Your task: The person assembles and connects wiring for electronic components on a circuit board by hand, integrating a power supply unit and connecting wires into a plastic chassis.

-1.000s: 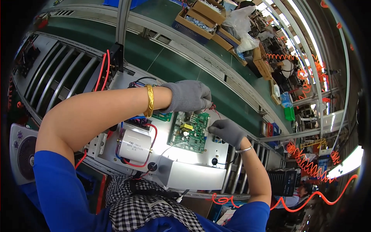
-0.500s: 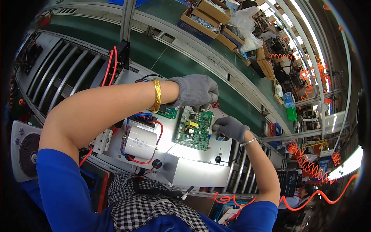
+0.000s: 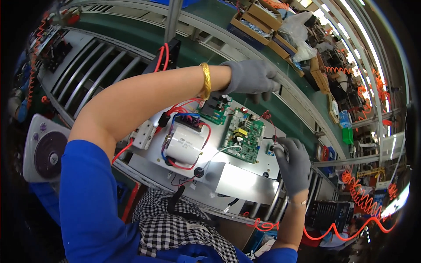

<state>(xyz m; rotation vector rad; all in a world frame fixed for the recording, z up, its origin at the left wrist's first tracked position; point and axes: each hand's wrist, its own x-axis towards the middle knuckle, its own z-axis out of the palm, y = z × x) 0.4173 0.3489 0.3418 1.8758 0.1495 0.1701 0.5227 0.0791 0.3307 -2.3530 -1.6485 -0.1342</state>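
My left hand (image 3: 255, 79), in a grey knit glove, hovers above the far edge of the metal plate (image 3: 215, 164), fingers loosely apart and nothing visible in them. Below it on the plate lies a green circuit board (image 3: 244, 136) with a yellow transformer. A twisted red wire (image 3: 266, 115) rises beside the board's far corner and runs down to the fingertips of my right hand (image 3: 293, 162). That hand, gloved too, is at the plate's right end, thumb and fingers closed on the wire. Near its fingertips sits a small blue-and-green part (image 3: 270, 150), partly hidden.
A white cylinder (image 3: 185, 142) with red and blue wires stands left of the board; a second green board (image 3: 215, 109) lies behind it. Metal rollers (image 3: 94, 72) run alongside. A fan (image 3: 46, 149) stands at left, and a coiled orange hose (image 3: 337, 234) crosses at right.
My left hand has come away from the red wire, lifting and opening. My right hand has moved nearer and turned, its fingers now pointing up. The whole view has shifted.
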